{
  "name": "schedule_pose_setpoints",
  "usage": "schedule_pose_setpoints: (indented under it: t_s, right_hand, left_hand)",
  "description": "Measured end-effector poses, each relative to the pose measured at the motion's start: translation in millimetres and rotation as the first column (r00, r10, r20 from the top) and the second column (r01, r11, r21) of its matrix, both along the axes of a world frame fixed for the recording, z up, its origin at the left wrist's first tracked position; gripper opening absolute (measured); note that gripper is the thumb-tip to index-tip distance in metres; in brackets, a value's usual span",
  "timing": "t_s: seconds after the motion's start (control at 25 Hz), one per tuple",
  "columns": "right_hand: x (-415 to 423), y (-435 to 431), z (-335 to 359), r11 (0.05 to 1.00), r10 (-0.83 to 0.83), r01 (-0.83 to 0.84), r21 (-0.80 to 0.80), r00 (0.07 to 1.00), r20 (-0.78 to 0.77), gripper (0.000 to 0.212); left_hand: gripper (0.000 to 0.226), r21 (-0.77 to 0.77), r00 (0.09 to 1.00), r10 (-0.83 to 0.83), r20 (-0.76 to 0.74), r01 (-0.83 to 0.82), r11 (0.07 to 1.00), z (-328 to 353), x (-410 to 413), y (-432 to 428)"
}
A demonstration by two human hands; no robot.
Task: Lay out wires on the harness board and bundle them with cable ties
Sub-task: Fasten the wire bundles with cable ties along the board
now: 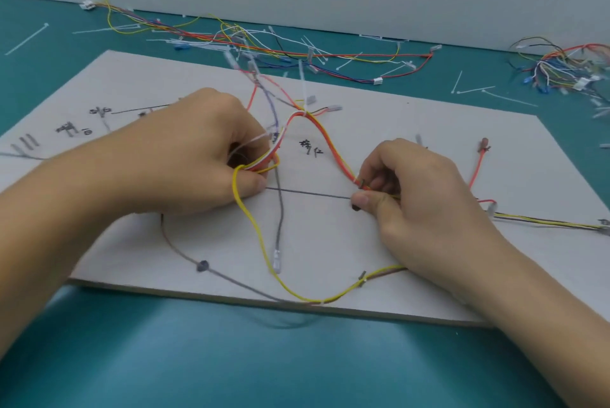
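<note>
The harness board [429,130] lies across the centre of the frame on a teal mat [297,358].

**Upper left.** Loose cable ties [26,39] lie on the mat, well apart from both hands. Reaching for one means letting go with one hand, so the wires it holds could spring out of position.

**Left of centre.** The left hand [198,156] has its fingers curled and the thumb pressed against them. It pinches a folded loop of the orange bundle [331,143] together with the yellow wire [255,226]. A tight fold here could kink the strands. A pull from this hand would likely drag the bundle off its marked path.

**Centre.**
- The yellow wire hangs in a long slack loop that reaches the board's near edge at lower centre. This slack may snag on a wrist and shift wires already placed.
- The grey wire [281,219] crosses the drawn route line [307,193]. If it is caught in the next tie, it would be bundled into the wrong branch.
- One cable tie [303,114] already cinches the bundle at upper centre. Uneven tension could slide it.

**Right of centre.** The right hand [429,196] pinches the orange bundle between thumb tip and forefinger, with the other fingers curled under. Whether it also holds a tie cannot be told. If this pinch slips, the strands may fan apart before they are tied.

**Upper right.** Spare wires [561,67] lie in a tangle. A wire pulled from it could drag others along.
</note>
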State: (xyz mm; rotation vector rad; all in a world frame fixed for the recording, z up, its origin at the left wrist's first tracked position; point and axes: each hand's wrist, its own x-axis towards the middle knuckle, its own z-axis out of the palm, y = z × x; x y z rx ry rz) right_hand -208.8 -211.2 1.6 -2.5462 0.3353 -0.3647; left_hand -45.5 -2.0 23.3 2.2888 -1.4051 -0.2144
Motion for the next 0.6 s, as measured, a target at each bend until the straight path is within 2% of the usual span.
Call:
schedule_pose_setpoints:
  t_s: [0.16,0.28,0.4,0.52,0.6]
  right_hand:
    - [22,25,3,0.991,0.130,-0.131,-0.020,0.991,-0.034,0.016]
    - [31,20,20,0.975,0.147,-0.166,-0.148,0.981,-0.127,0.027]
    - [23,-1,40,0.975,0.058,-0.094,-0.203,0.983,-0.175,0.037]
    - [12,-13,45,0.974,-0.105,0.013,-0.228,0.913,-0.395,0.040]
    - [10,-16,41,0.964,-0.124,0.009,-0.267,0.899,-0.419,0.027]
  left_hand:
    - [0.030,0.096,0.991,0.123,-0.060,-0.117,0.989,9,18,34]
    - [0.036,0.156,0.977,0.165,-0.137,-0.143,0.977,11,24,46]
    - [0.054,0.149,0.975,0.162,-0.151,-0.140,0.979,14,29,51]
    - [0.038,0.155,0.977,0.152,-0.152,-0.128,0.979,13,27,49]
    - [0.032,0.152,0.978,0.143,-0.151,-0.120,0.981,11,26,47]
